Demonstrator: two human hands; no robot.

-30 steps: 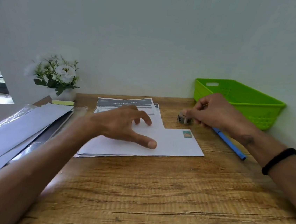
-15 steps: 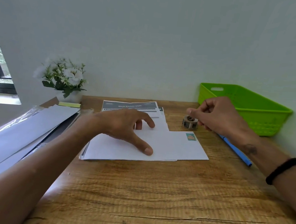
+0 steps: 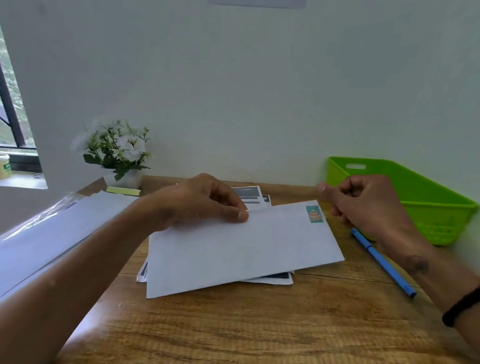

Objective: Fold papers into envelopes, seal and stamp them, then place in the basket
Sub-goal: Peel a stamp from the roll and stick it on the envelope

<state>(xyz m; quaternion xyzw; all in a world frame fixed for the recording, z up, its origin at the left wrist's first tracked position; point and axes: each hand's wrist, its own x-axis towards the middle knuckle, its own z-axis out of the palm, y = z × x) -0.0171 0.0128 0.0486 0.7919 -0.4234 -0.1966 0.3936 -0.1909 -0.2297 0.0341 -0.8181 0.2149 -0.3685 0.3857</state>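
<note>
We note left hand (image 3: 201, 204) pinching stamped envelope (image 3: 240, 250) at far long edge, tilted over papers (image 3: 276, 279) on surface (image 3: 274, 348). Right hand (image 3: 361, 203) loosely curled, empty as far as visible, before basket (image 3: 438, 202). We judge envelope light, thin, bendy, slick; hold edge mid-length, clear of stamp (image 3: 314, 214).

The left hand (image 3: 201, 204) reaches in from the lower left, forearm outstretched, thumb and curled fingers pinched together. The right hand (image 3: 361, 203) hovers higher, fingers curled loosely inward, thumb extended; whether it holds anything is unclear. A dark band circles the right wrist.
</note>
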